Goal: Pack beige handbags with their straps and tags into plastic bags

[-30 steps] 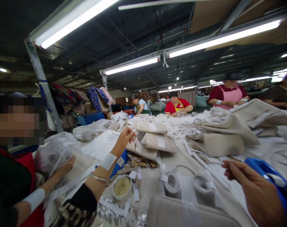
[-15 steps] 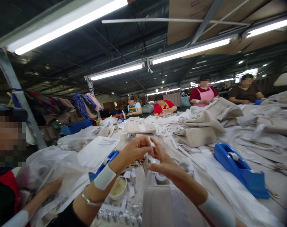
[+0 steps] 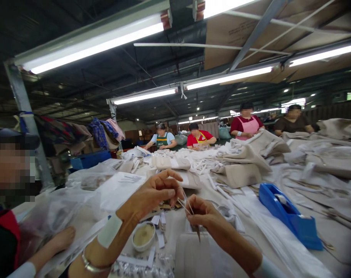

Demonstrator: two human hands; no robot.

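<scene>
My left hand (image 3: pixel 156 191) is raised over the table, its thumb and fingers curled around one end of a thin white string (image 3: pixel 187 202). My right hand (image 3: pixel 206 212) pinches the string's lower part, so it runs in two strands between both hands. Below the right fingertips hangs a narrow brown piece (image 3: pixel 198 232), like a tag seen nearly edge-on. Under the hands lies a beige fabric-like item (image 3: pixel 189 253). To its left are a white bowl (image 3: pixel 135 244) with yellowish contents and loose white slips (image 3: pixel 161 241).
A blue tape dispenser (image 3: pixel 291 218) stands on the right. Clear plastic bags (image 3: pixel 59 206) lie at left, near a co-worker's hand (image 3: pixel 64 237). Beige pieces (image 3: pixel 239 175) pile up beyond my hands. Several other people work across the table.
My hands have moved from close together to slightly apart, the right one lower. The string now shows stretched between them. My left forearm now covers where a second blue dispenser showed.
</scene>
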